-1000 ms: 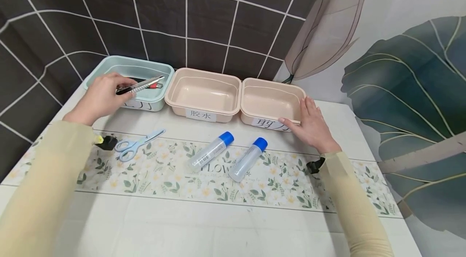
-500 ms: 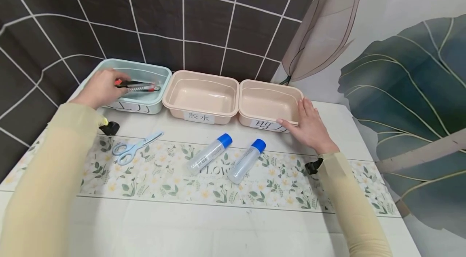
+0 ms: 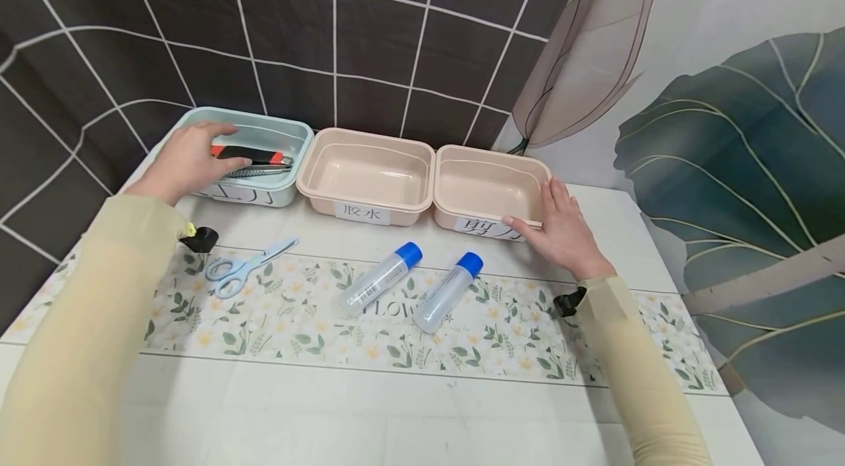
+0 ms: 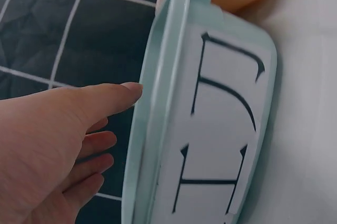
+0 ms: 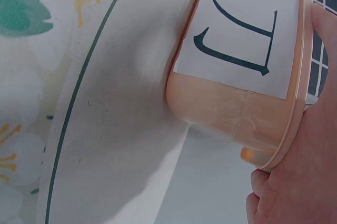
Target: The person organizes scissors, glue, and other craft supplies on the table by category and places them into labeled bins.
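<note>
In the head view my left hand [image 3: 191,161] hovers at the left end of a light-blue box [image 3: 280,194], thumb apart from the fingers. Just beyond the thumb, a red-and-black utility knife [image 3: 254,155] and a second knife with a silvery body [image 3: 260,171] lie inside. The left wrist view has the thumb right at the rim of this box [image 4: 174,76], with the other fingers loosely bent. My right hand [image 3: 568,231] rests on the near right corner of the right-hand beige box [image 3: 488,158], its fingers straight along the end and its thumb at the front rim.
Between those two stands another beige box [image 3: 366,165]. All three carry paper labels with characters. Light-blue scissors [image 3: 244,269] and two clear tubes with blue caps, a left tube [image 3: 383,279] and a right tube [image 3: 449,293], lie on the flowered tablecloth [image 3: 297,337]. A dark tiled wall covering [image 3: 376,26] rises behind.
My left hand has lowered the knives into the light-blue box and let them go; its fingers have spread. The right hand has stayed on its box.
</note>
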Action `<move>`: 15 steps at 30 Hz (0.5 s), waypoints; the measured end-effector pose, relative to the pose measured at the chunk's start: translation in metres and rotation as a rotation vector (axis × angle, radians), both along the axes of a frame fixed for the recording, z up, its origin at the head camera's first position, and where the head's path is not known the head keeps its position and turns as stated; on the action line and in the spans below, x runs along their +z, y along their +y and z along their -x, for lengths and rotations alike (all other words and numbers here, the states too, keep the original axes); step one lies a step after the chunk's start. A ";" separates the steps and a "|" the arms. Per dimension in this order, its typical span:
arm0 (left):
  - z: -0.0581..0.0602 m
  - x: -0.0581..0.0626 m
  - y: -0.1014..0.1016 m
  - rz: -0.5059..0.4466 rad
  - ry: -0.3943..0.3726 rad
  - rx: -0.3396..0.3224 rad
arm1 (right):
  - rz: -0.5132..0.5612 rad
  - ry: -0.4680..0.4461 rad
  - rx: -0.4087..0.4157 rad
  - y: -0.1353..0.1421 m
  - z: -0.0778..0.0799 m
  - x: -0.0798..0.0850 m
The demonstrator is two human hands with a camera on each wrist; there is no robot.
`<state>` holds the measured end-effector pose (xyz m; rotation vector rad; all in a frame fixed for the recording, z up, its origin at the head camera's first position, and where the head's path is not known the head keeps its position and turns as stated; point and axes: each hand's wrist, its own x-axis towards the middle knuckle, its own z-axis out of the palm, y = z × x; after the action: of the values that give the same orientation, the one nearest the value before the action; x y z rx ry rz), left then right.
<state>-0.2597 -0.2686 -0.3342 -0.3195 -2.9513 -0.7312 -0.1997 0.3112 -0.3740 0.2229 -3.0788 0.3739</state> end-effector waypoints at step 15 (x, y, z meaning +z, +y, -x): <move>-0.033 0.007 0.039 0.012 0.109 -0.074 | 0.011 -0.001 0.011 0.000 0.000 0.000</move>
<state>-0.2262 -0.2294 -0.3276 -0.4567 -2.8554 -0.6807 -0.2000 0.3109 -0.3738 0.2398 -3.0771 0.3907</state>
